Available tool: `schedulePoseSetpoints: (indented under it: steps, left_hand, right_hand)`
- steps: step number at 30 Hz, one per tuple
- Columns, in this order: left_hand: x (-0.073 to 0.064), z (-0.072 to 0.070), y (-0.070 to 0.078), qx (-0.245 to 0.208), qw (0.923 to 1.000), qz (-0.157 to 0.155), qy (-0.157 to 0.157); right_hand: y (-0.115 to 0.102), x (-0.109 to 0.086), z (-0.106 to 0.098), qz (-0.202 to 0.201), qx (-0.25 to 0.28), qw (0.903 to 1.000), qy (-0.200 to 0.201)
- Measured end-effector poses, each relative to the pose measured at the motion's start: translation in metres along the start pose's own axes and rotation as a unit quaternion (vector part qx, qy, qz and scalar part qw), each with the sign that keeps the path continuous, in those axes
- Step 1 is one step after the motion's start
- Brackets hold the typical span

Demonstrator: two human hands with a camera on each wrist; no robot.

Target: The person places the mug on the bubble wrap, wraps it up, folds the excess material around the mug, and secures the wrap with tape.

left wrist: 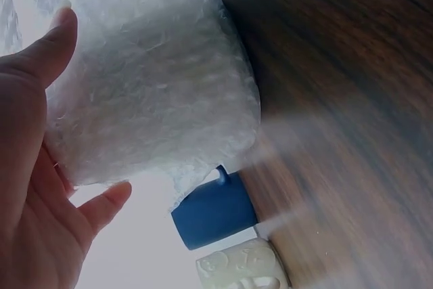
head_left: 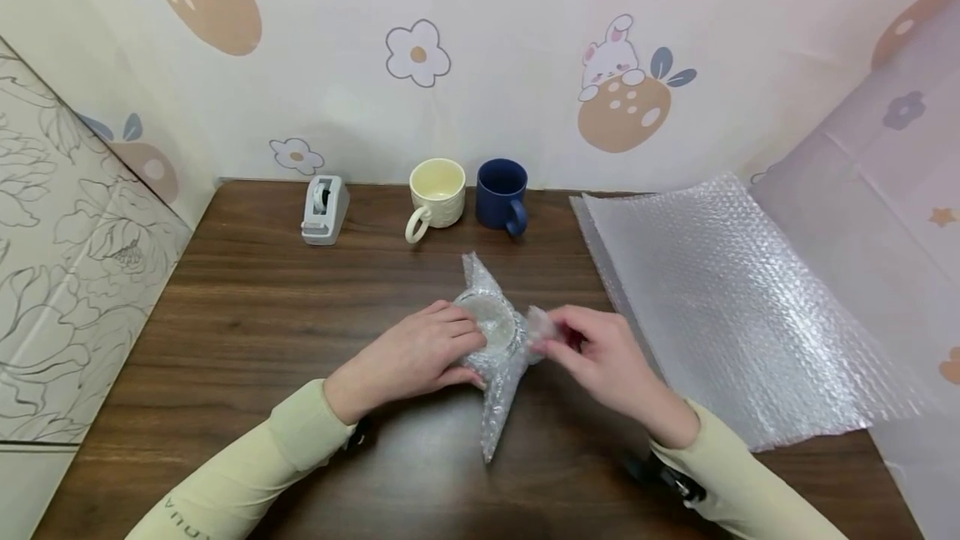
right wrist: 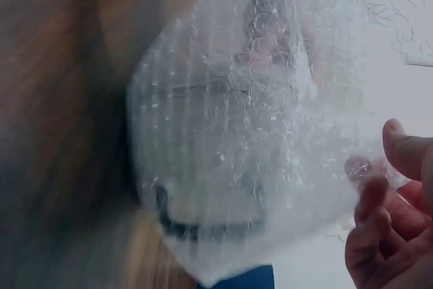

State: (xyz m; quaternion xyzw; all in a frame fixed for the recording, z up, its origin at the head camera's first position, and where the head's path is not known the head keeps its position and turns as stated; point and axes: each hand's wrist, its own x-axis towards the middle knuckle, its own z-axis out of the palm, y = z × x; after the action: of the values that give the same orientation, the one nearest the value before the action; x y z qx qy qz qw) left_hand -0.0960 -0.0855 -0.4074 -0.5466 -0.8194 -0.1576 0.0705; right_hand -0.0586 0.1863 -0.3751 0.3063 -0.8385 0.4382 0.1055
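Near the middle of the table stands a round, cup-like thing wrapped in bubble wrap [head_left: 491, 325], its circular top facing up. Pointed ends of the wrap stick out toward the back and the front. My left hand [head_left: 423, 352] holds its left side, fingers over the top edge and thumb lower down; the left wrist view shows the cloudy wrapped side [left wrist: 155, 93] beside the thumb. On the other side, my right hand [head_left: 600, 357] pinches a loose flap of the wrap [head_left: 538, 325] between thumb and fingers. Through the wrap [right wrist: 216, 147], the right wrist view shows a dark curved shape.
Behind the wrapped thing stand a cream mug [head_left: 437, 194] and a dark blue mug [head_left: 501, 194]. A white tape dispenser [head_left: 325, 211] sits at the back left. Large bubble wrap sheets [head_left: 735, 315] cover the table's right side. A patterned curtain [head_left: 510, 65] hangs along the back edge.
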Motion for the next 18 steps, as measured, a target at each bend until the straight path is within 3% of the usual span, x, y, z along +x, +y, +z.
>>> schedulePoseSetpoints:
  steps: [4, 7, 13, 18]
  left_hand:
    - [0.0, 0.0, -0.001, -0.006, 0.9999, -0.001, -0.015]
    - [-0.001, 0.0, -0.001, -0.006, 0.9997, -0.002, -0.022]
    - [-0.002, 0.001, -0.002, -0.006, 0.9999, 0.002, -0.013]
    - [-0.007, 0.0, -0.009, -0.066, 0.9976, 0.01, -0.014]
  right_hand:
    - [0.001, 0.015, 0.014, 0.056, -0.026, 0.998, 0.006]
    - [0.001, 0.023, 0.023, 0.076, -0.046, 0.9961, 0.001]
    - [0.004, 0.031, 0.037, 0.082, -0.099, 0.9916, -0.009]
    - [0.005, 0.032, 0.04, 0.079, -0.129, 0.9882, -0.024]
